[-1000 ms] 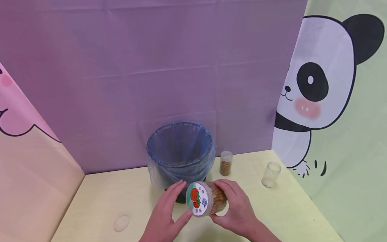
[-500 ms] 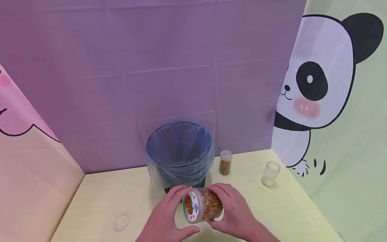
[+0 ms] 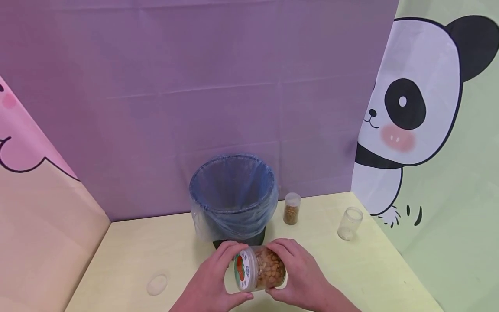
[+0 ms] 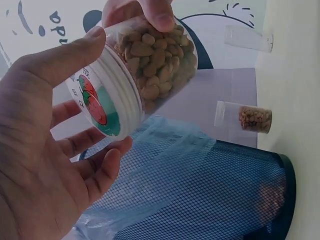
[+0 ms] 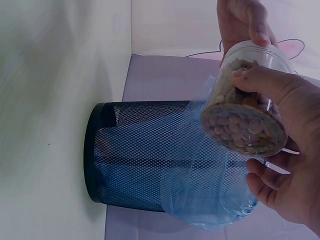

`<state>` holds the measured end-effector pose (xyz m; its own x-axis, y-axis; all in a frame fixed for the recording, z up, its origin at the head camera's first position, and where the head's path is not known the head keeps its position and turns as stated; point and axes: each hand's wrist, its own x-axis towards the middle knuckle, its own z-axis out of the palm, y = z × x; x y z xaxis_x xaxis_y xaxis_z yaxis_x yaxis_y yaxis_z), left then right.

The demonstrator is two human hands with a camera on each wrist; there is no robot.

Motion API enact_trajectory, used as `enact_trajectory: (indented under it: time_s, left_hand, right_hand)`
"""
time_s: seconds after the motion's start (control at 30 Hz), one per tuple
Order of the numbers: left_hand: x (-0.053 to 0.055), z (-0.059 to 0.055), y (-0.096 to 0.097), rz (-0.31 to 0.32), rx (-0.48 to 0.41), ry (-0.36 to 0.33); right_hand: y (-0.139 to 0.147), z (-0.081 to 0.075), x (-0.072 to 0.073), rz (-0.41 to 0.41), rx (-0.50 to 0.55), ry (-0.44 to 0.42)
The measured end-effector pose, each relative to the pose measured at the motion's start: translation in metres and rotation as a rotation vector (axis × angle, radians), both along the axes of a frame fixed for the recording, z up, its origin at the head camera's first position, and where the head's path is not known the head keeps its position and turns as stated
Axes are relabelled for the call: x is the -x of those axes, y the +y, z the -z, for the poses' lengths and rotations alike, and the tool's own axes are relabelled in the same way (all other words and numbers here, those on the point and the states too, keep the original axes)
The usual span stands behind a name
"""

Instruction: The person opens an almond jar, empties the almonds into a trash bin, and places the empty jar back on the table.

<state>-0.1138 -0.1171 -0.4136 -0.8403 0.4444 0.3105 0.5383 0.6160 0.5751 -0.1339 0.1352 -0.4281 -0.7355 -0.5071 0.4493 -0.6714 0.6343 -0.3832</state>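
Observation:
A clear plastic jar of brown nuts (image 3: pixel 269 268) lies tilted on its side between the two hands, above the table's front part. My right hand (image 3: pixel 302 275) grips the jar's body, thumb along one side and fingers round the other. At the jar's other end is the white screw lid (image 4: pixel 120 92), with a red-and-green fruit label facing left. My left hand (image 3: pixel 212 277) holds this lid between thumb and fingers; in the left wrist view the thumb lies at its edge and the fingers curl beneath. The right wrist view shows the jar's base (image 5: pixel 245 131) packed with nuts.
Behind the hands stands a mesh wastebasket (image 3: pixel 234 212) with a blue bag liner; brownish bits show through its lower mesh. A small part-filled jar (image 3: pixel 291 210) and a clear jar (image 3: pixel 349 224) without nuts stand to the right. A translucent round lid (image 3: pixel 157 284) lies at left.
The jar has turned so its lid faces more to the left, and has come slightly lower. My left hand has closed in on the lid; my right hand keeps its grip.

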Motion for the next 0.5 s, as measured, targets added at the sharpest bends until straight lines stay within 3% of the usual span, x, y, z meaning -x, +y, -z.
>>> enact_trajectory:
  time_s: [0.2, 0.3, 0.5]
  left_hand:
    - [0.0, 0.003, 0.0, 0.046, -0.03, -0.056]
    - [0.0, 0.003, 0.002, 0.049, -0.006, -0.078]
    - [0.0, 0.003, 0.003, 0.051, 0.029, -0.115]
  right_hand:
    - [0.005, 0.002, 0.002, -0.043, -0.03, -0.083]
    - [0.008, 0.001, 0.005, -0.06, -0.062, -0.154]
    - [0.01, 0.006, 0.01, -0.118, 0.011, -0.298]
